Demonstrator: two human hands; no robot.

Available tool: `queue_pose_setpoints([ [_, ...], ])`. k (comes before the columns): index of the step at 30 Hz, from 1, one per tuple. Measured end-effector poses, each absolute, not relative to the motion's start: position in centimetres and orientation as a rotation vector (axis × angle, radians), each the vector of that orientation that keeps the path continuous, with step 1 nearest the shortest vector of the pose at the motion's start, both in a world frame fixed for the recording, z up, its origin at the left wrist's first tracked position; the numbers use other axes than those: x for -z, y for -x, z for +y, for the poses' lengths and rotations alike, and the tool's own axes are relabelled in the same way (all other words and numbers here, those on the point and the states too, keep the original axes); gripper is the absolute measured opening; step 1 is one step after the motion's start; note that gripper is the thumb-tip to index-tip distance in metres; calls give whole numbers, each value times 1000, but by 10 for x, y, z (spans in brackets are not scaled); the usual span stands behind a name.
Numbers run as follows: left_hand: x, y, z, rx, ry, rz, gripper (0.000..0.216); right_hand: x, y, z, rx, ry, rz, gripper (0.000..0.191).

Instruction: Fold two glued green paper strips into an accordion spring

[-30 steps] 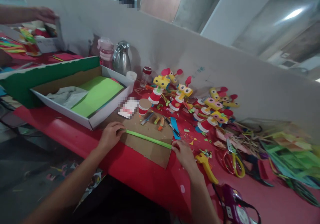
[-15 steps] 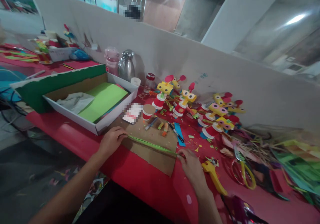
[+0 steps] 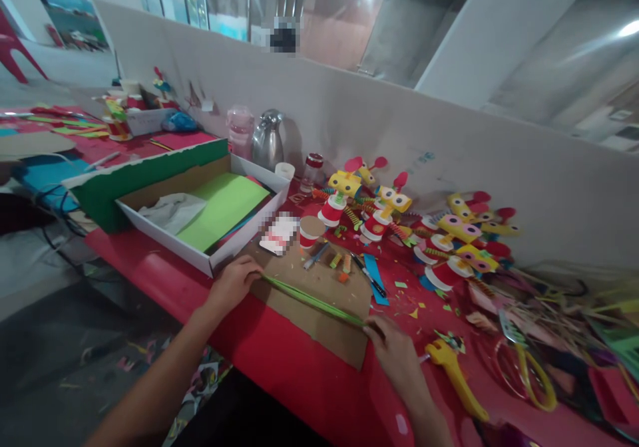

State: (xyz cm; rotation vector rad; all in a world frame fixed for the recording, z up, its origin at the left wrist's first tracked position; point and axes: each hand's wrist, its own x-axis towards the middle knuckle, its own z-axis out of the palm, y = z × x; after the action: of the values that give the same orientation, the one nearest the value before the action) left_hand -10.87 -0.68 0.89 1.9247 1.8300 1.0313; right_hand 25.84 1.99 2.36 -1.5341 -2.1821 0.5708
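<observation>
A long, thin green paper strip [image 3: 314, 301] stretches between my hands above a brown cardboard sheet [image 3: 334, 340]. My left hand [image 3: 238, 279] pinches its left end, close to the front corner of the white box. At the other end, my right hand [image 3: 392, 342] grips the strip between thumb and fingers, just past the cardboard's right edge. Behind the strip stand a red paper cup [image 3: 312, 233] and several short folded paper pieces [image 3: 344, 264]. A black pen [image 3: 369, 275] lies there by a blue paper strip [image 3: 375, 281].
A white box [image 3: 210, 261] with green paper stands at left. Several cup figures [image 3: 382, 211] with yellow heads line the back, near a steel jug [image 3: 268, 140] and a phone [image 3: 278, 234]. A yellow glue gun [image 3: 456, 374] and scissors [image 3: 529, 374] lie at right.
The view has shifted, so the scene sits lower and further right. Both hands keep hold of the strip's ends, and the strip shows its green face a little wider.
</observation>
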Motion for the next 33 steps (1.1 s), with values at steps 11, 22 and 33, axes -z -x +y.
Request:
queue_pose_setpoints([
  [11, 1, 111, -15, -1034, -1904, 1951, 21, -28, -260, 13, -537, 1569, -2306, 22],
  [22, -12, 47, -54, -1841, -2056, 2069, 21, -29, -264, 10, -806, 1514, -1982, 24],
  [33, -39, 19, -52, -2236, -778, 1285, 50, -40, -262, -4, -1032, 1520, -1755, 22],
])
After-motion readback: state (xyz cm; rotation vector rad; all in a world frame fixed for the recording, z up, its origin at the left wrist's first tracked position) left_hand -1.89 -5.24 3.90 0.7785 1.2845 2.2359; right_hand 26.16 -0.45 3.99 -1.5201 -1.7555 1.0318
